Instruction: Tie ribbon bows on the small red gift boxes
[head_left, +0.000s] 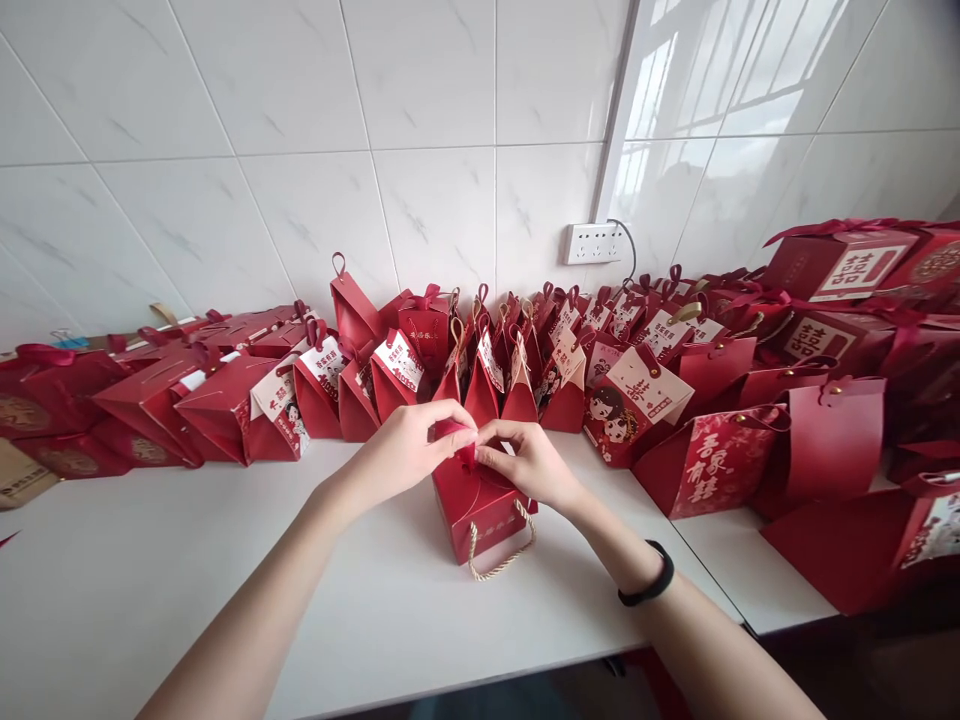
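Note:
A small red gift box with a beige rope handle stands on the white table in front of me. My left hand and my right hand meet over its top, each pinching a dark red ribbon there. Fingers of both hands are closed on the ribbon. A black band circles my right wrist.
Several finished red gift boxes with tags and ribbons line the tiled wall from left to right. Larger red boxes pile up at the right. A white power socket sits on the wall. A gap splits the two tabletops.

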